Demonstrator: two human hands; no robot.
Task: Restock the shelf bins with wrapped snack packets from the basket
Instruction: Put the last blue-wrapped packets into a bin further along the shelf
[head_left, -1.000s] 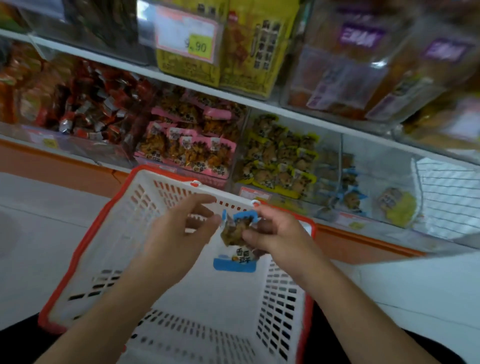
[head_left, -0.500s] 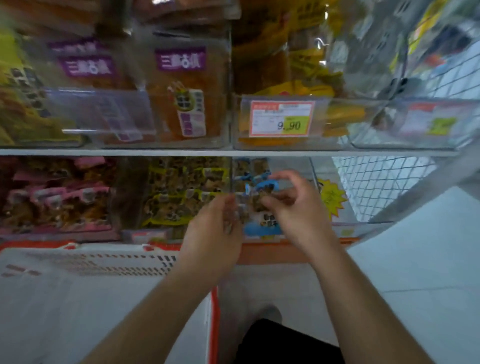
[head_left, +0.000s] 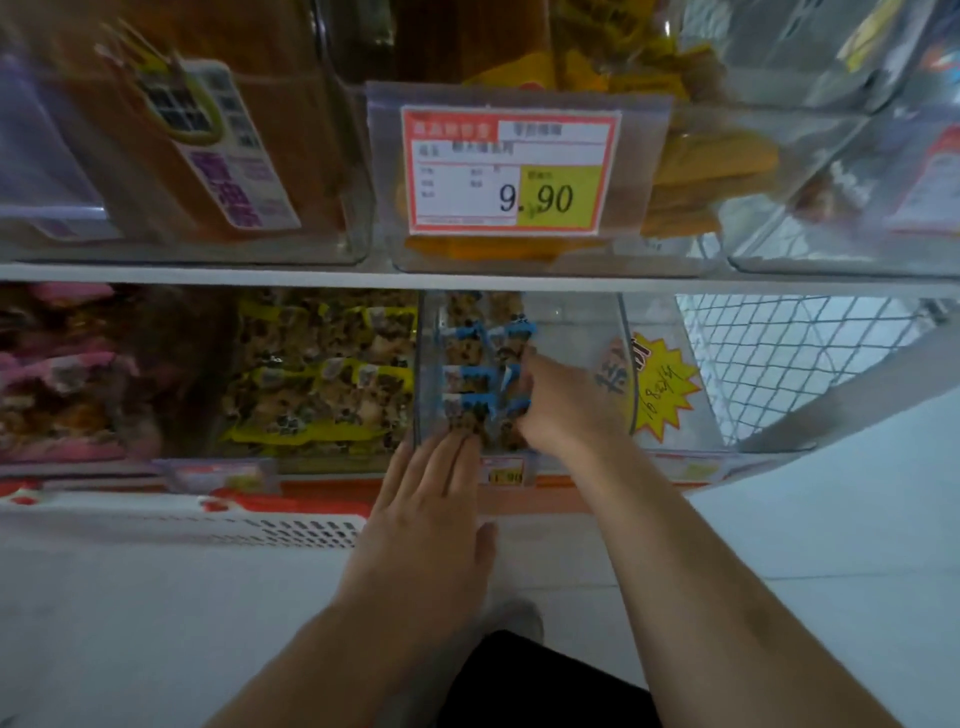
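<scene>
A red-bordered price tag (head_left: 510, 170) hangs on the front of the clear bin (head_left: 524, 249) at upper centre of the frame. In large black digits it reads "9.90", the last part standing on a yellow patch. The smaller printed lines above it are too blurred to read.

At right of centre, a yellow starburst sticker (head_left: 662, 384) carries handwritten figures that look like "16.8", with characters that cannot be made out.

Low on the shelf edge, just beside the fingertips, a small tag (head_left: 503, 475) shows digits ending in "90"; the first part is unclear.

The purple label (head_left: 228, 179) on the orange packet at upper left bears characters too blurred to read.
</scene>
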